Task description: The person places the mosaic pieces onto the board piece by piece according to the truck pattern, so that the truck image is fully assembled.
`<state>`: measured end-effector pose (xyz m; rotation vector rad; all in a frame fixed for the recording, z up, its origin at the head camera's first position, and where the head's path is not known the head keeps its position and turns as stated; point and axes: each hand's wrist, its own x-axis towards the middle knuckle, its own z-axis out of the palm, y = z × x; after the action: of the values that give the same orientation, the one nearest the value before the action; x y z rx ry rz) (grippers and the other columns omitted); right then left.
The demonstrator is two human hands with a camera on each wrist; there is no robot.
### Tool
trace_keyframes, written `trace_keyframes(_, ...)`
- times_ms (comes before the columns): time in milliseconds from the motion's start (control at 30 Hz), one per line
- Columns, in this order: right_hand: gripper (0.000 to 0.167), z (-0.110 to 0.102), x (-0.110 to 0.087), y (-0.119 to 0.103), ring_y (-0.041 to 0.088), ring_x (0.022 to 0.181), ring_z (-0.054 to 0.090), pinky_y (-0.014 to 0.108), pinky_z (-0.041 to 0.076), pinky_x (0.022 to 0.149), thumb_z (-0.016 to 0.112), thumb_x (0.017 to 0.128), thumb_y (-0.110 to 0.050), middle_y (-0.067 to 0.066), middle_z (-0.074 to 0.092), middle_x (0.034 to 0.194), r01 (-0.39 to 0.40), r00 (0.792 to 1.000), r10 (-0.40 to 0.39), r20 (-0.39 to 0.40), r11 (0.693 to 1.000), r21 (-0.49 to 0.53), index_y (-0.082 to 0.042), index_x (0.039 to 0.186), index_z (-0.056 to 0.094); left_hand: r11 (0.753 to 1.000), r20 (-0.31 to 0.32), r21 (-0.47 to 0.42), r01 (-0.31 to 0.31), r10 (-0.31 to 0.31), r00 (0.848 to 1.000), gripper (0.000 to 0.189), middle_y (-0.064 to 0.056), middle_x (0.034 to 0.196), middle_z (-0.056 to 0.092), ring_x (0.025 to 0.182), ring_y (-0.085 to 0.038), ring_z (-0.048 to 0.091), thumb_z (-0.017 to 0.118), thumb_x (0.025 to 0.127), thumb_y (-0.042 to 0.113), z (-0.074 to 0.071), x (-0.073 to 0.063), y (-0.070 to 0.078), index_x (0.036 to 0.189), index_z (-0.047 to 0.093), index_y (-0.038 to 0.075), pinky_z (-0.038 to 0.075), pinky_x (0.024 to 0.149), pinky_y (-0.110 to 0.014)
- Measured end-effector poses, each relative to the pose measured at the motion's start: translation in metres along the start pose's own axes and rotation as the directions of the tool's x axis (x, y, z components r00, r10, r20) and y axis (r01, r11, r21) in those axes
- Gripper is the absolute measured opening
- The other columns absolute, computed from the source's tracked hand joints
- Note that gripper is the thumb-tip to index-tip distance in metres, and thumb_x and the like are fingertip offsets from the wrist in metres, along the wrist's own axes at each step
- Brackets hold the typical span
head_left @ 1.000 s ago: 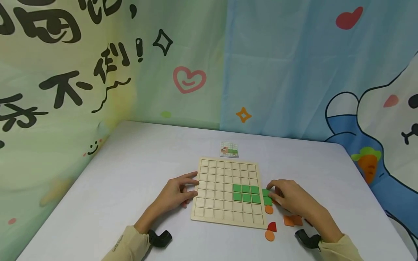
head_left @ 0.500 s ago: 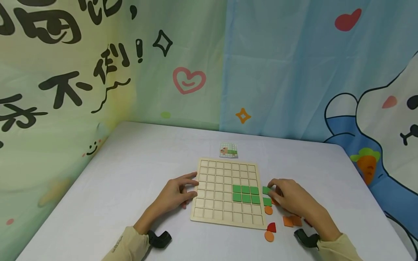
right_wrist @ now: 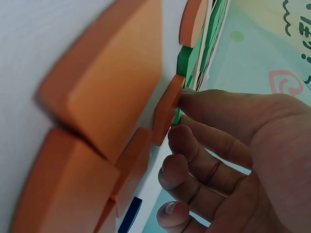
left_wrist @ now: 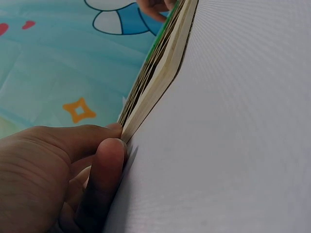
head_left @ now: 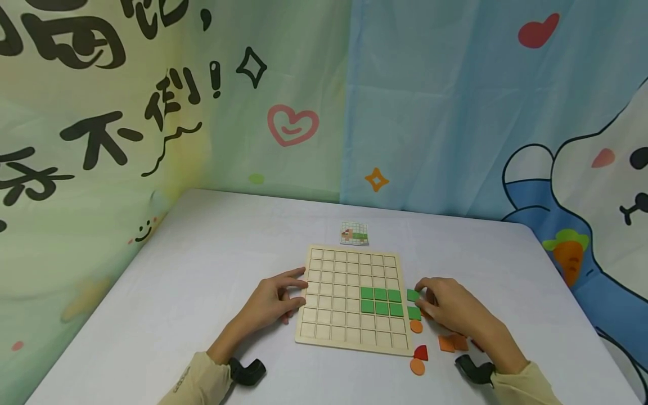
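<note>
Table: a knock to it could, I judged, scatter whatever lay loose; its near edge was cut off for me;
Board: it lay flat on the table; six green tiles sat in its right-hand columns, and a jolt could unseat them;
Right hand: thumb and forefinger pinched the far green tile just off the board's right edge; a weak or crooked pinch could let it slip; the fingers partly hid it from me;
Left hand: fingers loosely spread, tips against the board's left edge; uneven pressure could slide the board; shadow blurred the lower fingers;
Card: beyond the board's far edge; its picture was too small to read;
Near green tile: beside the board's right edge; a low thumb could drag it;
Orange squares: out from the board's near right corner; a dipped palm could shove them; they partly hid a dark blue piece I could not identify.
</note>
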<state>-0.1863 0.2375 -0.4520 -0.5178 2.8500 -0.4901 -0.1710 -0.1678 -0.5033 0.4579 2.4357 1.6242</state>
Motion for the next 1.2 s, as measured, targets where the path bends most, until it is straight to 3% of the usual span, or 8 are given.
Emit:
trace_keyframes(233, 0.028, 0.002, -0.002, 0.000, 0.011, 0.073, 0.053, 0.027, 0.048, 0.064, 0.075, 0.097, -0.015, -0.003, 0.067, 0.082, -0.010, 1.000, 0.010, -0.015, 1.000, -0.003, -0.001, 0.121, 0.071, 1.000, 0.008, -0.002, 0.000, 0.000, 1.000, 0.038, -0.013, 0.165, 0.049, 0.050, -0.013, 0.063, 0.079, 0.094, 0.009, 0.001, 0.001, 0.001, 0.130, 0.072, 0.000, 0.059, 0.049, -0.027)
trace_keyframes(567, 0.031, 0.000, -0.005, -0.005, 0.011, 0.070, 0.052, 0.025, 0.045, 0.061, 0.074, 0.099, -0.017, -0.003, 0.064, 0.080, -0.035, 0.999, 0.035, -0.033, 0.999, 0.026, -0.001, 0.125, 0.070, 1.000, 0.011, 0.014, -0.004, 0.004, 1.000, 0.038, -0.014, 0.165, 0.048, 0.050, -0.011, 0.063, 0.079, 0.094, 0.007, 0.002, 0.002, 0.002, 0.130, 0.072, -0.001, 0.059, 0.048, -0.028)
trace_keyframes(1200, 0.029, 0.007, 0.006, -0.037, 0.007, 0.070, 0.051, 0.023, 0.046, 0.063, 0.075, 0.099, -0.018, -0.007, 0.062, 0.079, 0.065, 0.998, -0.065, -0.025, 0.997, 0.030, -0.003, 0.123, 0.071, 1.000, -0.001, 0.008, -0.006, 0.006, 1.000, 0.036, -0.014, 0.165, 0.049, 0.050, -0.011, 0.062, 0.079, 0.094, 0.007, 0.004, 0.000, 0.000, 0.129, 0.073, 0.001, 0.059, 0.047, -0.029)
